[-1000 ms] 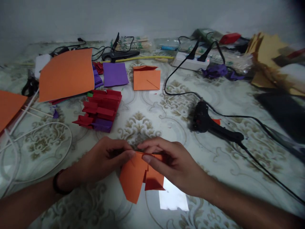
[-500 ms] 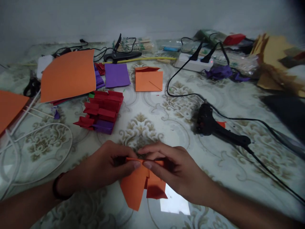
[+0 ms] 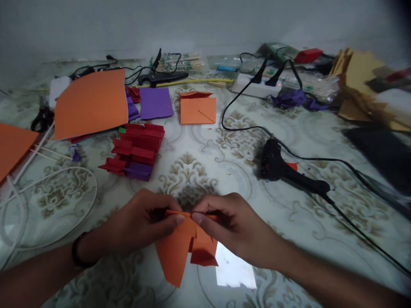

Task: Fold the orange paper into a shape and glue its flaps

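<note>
Both my hands pinch the top folded edge of a piece of orange paper [image 3: 175,256] close to me. My left hand [image 3: 144,222] has its thumb on the near side of the fold, its fingers behind. Close beside it, my right hand [image 3: 231,226] grips the same edge between thumb and fingers. Below the hands the paper hangs in two flaps, a long one on the left and a shorter creased one [image 3: 204,250] on the right. Fingers hide part of the fold. Beyond the hands sits a folded orange paper piece [image 3: 198,111].
Left of centre are folded red and purple pieces [image 3: 138,152], a purple square [image 3: 156,103] and orange sheets [image 3: 93,105]. A black glue gun [image 3: 289,171] with its cable lies to the right. A power strip [image 3: 257,86], a black clamp [image 3: 163,78] and scissors [image 3: 43,119] are further back.
The orange paper has shifted slightly left and its flaps have tilted a little. My right fingers have curled in and closed more tightly on the fold. The view has turned slightly right.
</note>
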Demonstrator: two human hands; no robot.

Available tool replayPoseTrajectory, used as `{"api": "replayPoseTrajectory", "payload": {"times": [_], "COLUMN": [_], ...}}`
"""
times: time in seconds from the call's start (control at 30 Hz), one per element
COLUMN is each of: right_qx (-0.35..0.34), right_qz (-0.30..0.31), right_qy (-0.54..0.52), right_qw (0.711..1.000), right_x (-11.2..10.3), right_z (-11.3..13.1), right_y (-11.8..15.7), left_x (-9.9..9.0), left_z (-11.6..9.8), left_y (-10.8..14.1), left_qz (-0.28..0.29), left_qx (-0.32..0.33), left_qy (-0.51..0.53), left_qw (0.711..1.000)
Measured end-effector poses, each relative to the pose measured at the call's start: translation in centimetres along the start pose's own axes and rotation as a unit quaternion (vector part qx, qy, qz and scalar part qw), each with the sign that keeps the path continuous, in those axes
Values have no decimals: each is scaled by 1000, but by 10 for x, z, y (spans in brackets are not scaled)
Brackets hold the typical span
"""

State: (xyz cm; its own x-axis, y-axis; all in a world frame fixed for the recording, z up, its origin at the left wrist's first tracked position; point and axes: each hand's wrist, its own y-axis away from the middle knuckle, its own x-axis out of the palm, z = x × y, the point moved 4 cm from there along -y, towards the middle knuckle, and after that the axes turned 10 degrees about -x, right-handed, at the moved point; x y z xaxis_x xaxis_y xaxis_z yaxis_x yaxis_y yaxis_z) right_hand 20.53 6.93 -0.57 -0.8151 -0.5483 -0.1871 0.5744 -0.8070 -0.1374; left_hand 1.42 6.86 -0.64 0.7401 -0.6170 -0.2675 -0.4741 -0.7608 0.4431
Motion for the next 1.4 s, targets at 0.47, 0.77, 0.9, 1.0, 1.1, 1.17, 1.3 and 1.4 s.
{"api": "replayPoseTrajectory", "payload": {"times": [0.47,0.77,0.9,1.0,1.1,1.17,1.3,1.4], "right_qx": [-9,-3,23,33,34,33,27,24], "right_qz": [0,-8,-27,-27,-24,-26,-22,-23], "right_qy": [22,18,1,-18,-27,-29,-34,-62], "right_qw": [1000,1000,999,999,999,999,999,998], "right_x": [5,3,0,-1,0,0,1,-2], "right_z": [-1,-1,-3,-4,-5,-5,-5,-5], "right_y": [1,-1,-1,-1,0,0,0,0], "left_x": [1,1,0,-1,1,1,2,2], "left_z": [-2,-5,-6,-5,-3,-2,0,0], "left_y": [1,-1,-1,-1,-2,-3,-4,-4], "left_qz": [-1,-10,-19,-22,-16,-14,22,41], "left_qx": [28,37,33,30,19,4,-21,-25], "left_qy": [-35,-64,-66,-66,-55,-44,-48,-53], "left_qw": [999,997,997,997,998,999,998,997]}}
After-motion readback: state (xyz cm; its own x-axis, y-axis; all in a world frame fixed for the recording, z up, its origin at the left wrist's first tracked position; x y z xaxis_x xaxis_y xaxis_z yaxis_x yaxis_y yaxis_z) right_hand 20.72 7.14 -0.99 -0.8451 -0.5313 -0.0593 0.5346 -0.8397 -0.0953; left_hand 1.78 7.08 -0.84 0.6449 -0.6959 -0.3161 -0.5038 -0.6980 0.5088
